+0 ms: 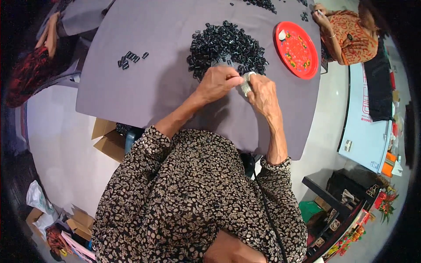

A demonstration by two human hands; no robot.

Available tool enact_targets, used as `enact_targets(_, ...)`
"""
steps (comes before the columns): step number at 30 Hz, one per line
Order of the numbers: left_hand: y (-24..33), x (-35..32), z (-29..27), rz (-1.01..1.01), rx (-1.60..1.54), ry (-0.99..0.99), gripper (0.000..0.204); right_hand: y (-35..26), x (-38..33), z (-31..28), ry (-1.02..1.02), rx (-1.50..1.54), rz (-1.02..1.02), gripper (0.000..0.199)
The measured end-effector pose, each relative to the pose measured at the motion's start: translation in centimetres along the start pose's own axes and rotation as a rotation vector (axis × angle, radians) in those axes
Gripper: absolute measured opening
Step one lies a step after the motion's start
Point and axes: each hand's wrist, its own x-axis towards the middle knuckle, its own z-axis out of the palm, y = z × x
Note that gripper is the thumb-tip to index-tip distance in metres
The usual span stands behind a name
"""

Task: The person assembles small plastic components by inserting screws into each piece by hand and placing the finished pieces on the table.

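Both my hands meet over the near edge of a heap of small black plastic pieces (230,41) on the grey-covered table. My left hand (218,84) is closed in a pinch, thumb and forefinger together; what sits between them is too small to make out. Beside its fingertips, my right hand (264,94) is closed around a pale, textured piece (246,87); whether it is held or wrapped on a finger is unclear. A clear, crumpled plastic film (225,59) shows just behind my left hand, against the heap.
A red round tray (298,50) with a small white item lies right of the heap. Several black pieces (130,58) lie apart at left. One person sits at the far right (351,37), another at the left (33,70). An open cardboard box (109,144) stands below the table's edge.
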Motion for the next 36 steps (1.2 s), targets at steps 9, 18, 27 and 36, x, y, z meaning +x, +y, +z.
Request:
enact_targets(9, -0.1, -1.3, -0.4, -0.549, -0.699, -0.213, 0.018, -0.5, -1.2, 0.5, 0.038, 0.092, -0.068, 0.012)
enact_targets(18, 0.6, -1.4, 0.3, -0.576, -0.724, -0.147, 0.016, 0.6, -3.3, 3.1, 0.104, 0.649, 0.294, 0.028)
enact_targets(27, -0.5, -0.8, 0.5, 0.133, 0.329, 0.113, 0.022, 3.1, -3.7, 3.9, 0.318, 0.944, 0.556, 0.009)
enact_targets(36, -2.5, 0.0, 1.6, 0.338, 0.790, -0.095, 0.038, 5.9, -3.7, 4.5, 0.430, 1.279, 0.602, 0.011)
